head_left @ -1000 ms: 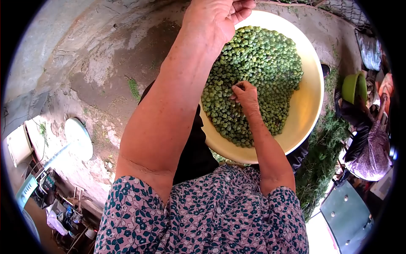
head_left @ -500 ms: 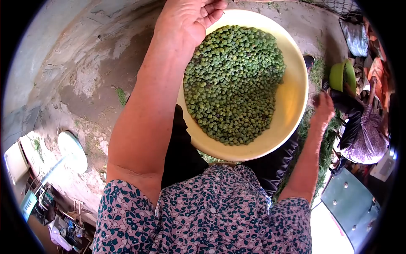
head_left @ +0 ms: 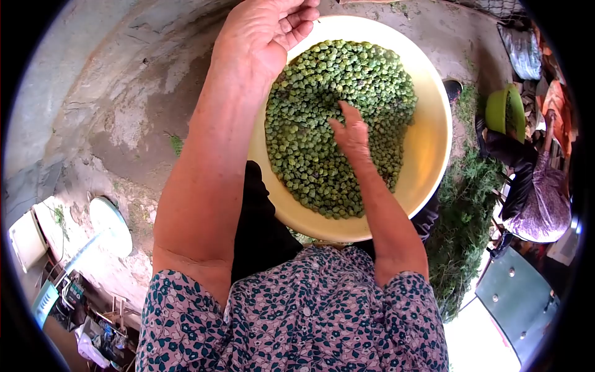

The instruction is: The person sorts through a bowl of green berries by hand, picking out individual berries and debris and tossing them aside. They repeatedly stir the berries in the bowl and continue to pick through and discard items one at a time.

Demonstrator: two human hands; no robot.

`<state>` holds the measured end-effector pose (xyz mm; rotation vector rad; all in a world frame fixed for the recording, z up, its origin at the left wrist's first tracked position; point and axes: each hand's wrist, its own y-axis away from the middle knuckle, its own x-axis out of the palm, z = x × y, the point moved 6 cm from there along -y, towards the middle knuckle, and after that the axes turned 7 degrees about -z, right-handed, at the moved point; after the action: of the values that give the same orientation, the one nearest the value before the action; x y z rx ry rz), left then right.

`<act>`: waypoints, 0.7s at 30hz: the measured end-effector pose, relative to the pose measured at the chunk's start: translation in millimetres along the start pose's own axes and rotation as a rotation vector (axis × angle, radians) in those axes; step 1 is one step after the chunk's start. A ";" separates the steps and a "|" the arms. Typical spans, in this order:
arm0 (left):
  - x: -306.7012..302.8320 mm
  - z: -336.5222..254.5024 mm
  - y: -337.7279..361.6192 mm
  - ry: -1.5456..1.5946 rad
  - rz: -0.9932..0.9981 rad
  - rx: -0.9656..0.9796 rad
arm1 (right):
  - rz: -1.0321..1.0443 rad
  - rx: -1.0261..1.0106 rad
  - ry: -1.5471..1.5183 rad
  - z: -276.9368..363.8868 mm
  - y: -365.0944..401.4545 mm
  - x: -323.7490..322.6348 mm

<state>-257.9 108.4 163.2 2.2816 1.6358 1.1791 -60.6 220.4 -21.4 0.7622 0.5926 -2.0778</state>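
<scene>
A large yellow basin (head_left: 431, 142) full of small round green pods (head_left: 310, 142) rests over my lap. My left hand (head_left: 273, 31) is raised by the basin's far left rim, its fingers curled together; what they hold, if anything, cannot be made out. Over the middle of the pods is my right hand (head_left: 352, 133), slightly blurred, its thumb and forefinger apart and nothing visible between them.
Cut green plants (head_left: 462, 223) lie on the ground to the right. Beyond them sits another person (head_left: 539, 204) in purple patterned clothing, beside a green bowl (head_left: 505, 115). A teal board (head_left: 517, 297) is at the lower right, and a pale round-topped stool (head_left: 111, 226) stands at the left.
My right hand has moved left from outside the basin to over the pods. My left hand has shifted slightly left, and the basin has tilted or shifted a little.
</scene>
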 end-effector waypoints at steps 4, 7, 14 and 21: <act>3.8 -0.3 0.7 -0.003 0.010 0.003 | 0.148 0.198 0.318 34.2 12.3 28.2; 3.3 3.5 -2.8 0.011 0.028 0.001 | 0.381 0.144 0.319 59.9 34.3 50.4; 1.2 0.7 -1.6 0.021 0.021 -0.004 | 0.503 -0.018 0.123 85.4 77.5 14.2; 2.7 0.2 1.5 0.023 -0.023 -0.029 | 0.680 -0.161 0.140 91.5 110.5 -58.1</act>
<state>-256.3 110.1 165.3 2.2344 1.6362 1.2203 30.1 132.6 68.1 0.8711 0.4804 -1.3474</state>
